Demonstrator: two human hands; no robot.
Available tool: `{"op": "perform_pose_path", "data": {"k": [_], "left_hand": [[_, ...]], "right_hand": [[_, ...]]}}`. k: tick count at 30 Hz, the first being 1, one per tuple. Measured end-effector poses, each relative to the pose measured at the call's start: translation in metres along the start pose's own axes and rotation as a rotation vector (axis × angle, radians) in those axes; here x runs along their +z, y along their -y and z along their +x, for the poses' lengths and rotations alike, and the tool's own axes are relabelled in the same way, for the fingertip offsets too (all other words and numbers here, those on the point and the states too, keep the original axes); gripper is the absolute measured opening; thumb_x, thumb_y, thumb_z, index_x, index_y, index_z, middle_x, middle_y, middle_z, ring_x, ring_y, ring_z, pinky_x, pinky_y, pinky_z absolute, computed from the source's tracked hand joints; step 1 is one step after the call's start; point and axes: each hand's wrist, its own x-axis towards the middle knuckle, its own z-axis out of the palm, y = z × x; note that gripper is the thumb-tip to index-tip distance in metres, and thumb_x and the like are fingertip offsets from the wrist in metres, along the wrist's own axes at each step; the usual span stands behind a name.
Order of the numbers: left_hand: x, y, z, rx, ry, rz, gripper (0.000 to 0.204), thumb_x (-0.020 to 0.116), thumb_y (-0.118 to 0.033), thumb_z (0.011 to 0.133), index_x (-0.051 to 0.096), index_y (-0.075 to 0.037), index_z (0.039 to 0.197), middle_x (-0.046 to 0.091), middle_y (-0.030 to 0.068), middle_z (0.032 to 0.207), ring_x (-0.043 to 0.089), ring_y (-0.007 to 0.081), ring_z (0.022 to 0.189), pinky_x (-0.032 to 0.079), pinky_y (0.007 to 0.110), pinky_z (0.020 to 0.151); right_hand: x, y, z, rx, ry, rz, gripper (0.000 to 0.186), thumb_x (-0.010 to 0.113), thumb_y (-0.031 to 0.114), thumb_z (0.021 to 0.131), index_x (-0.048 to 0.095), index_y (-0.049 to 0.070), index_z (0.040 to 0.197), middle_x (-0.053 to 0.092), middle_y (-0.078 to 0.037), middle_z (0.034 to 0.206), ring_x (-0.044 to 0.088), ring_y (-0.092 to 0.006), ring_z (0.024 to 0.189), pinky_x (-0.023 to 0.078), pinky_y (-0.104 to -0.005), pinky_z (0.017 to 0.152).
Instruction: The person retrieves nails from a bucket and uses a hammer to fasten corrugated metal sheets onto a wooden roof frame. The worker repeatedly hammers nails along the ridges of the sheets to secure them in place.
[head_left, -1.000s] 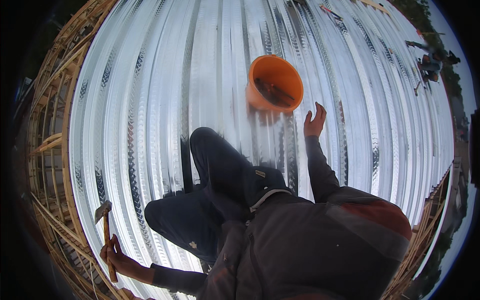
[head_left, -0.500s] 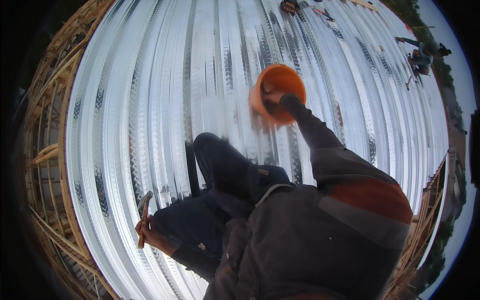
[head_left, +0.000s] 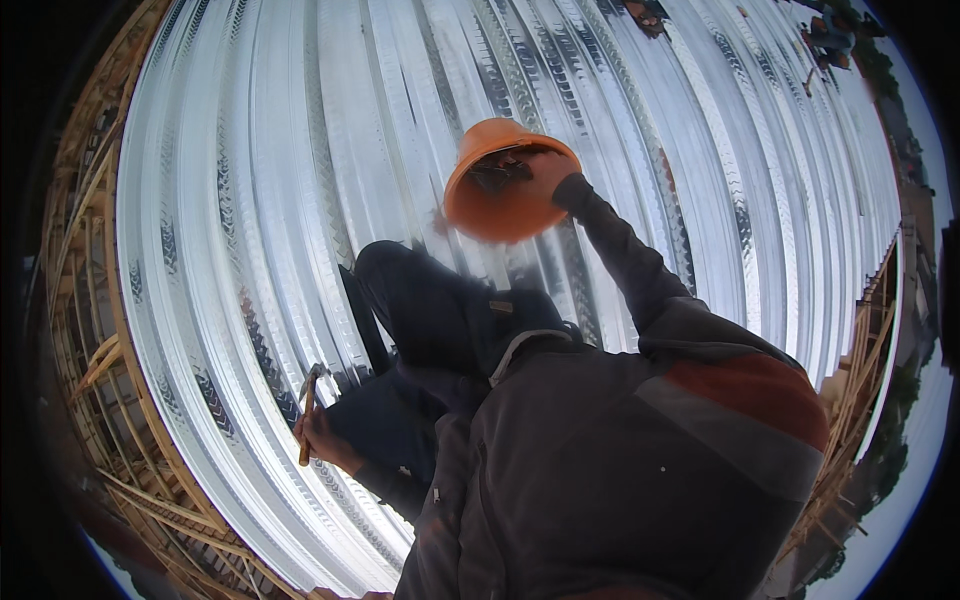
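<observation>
My left hand (head_left: 322, 440) is closed round the wooden handle of a hammer (head_left: 307, 408), its metal head up, beside my bent left knee. Straight ahead, an orange bucket (head_left: 510, 224) is tilted, its mouth turned towards me. Inside its mouth, by the right wall, is my right hand (head_left: 547, 177). The fingers reach towards dark, jumbled pieces (head_left: 497, 172) in the bucket, too small and dim to name. Those fingertips are blurred and partly hidden, so their grip does not show.
I sit on ribbed, shiny metal decking (head_left: 290, 200). Timber framing (head_left: 110, 250) borders the left edge, with more framing (head_left: 870, 310) at the right. A dark tool or bag (head_left: 648, 15) lies at the far side. Another person (head_left: 830, 40) works far right.
The view has shifted. The bucket has tipped towards me, showing its dark contents, and my right hand now lies against its right inner side. My left hand keeps the hammer.
</observation>
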Motion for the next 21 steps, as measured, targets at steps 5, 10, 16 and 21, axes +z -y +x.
{"op": "perform_pose_path", "data": {"k": [5,10,16,21], "left_hand": [[0.041,-0.027,-0.020,-0.021,-0.009,0.055,0.023,0.055,-0.015,0.102,0.054,0.003,0.115,0.064,0.0242,0.111,0.068,0.0356,0.107,0.060,0.041,0.094],[0.050,-0.023,-0.015,-0.054,0.009,0.027,0.022,0.054,-0.015,0.102,0.053,0.003,0.114,0.063,0.0236,0.109,0.068,0.0344,0.105,0.060,0.041,0.092],[0.027,-0.042,-0.017,-0.058,-0.060,0.041,0.021,0.054,-0.015,0.102,0.054,0.003,0.113,0.063,0.0217,0.107,0.068,0.0333,0.098,0.060,0.040,0.091],[0.050,-0.011,-0.010,-0.041,0.008,-0.008,0.022,0.055,-0.015,0.101,0.054,0.003,0.113,0.063,0.0227,0.105,0.068,0.0324,0.096,0.059,0.040,0.089]], "right_hand": [[-0.061,-0.022,0.056,-0.218,0.022,-0.496,0.046,0.072,0.028,0.082,0.071,0.022,0.128,0.074,-0.005,0.111,0.067,-0.0267,0.111,0.056,-0.0442,0.092],[-0.052,-0.077,0.098,-0.282,-0.002,-0.690,0.028,0.069,0.026,0.087,0.078,0.018,0.112,0.075,-0.007,0.110,0.066,-0.0250,0.113,0.048,-0.0418,0.099],[0.014,-0.031,0.096,-0.263,0.366,-0.258,0.035,0.063,0.031,0.090,0.077,0.007,0.111,0.075,-0.016,0.105,0.071,-0.0338,0.102,0.055,-0.0475,0.093],[0.127,-0.136,0.104,-0.241,0.356,-0.157,0.039,0.061,0.030,0.090,0.076,0.006,0.117,0.075,-0.024,0.104,0.073,-0.0369,0.097,0.057,-0.0465,0.093]]}}
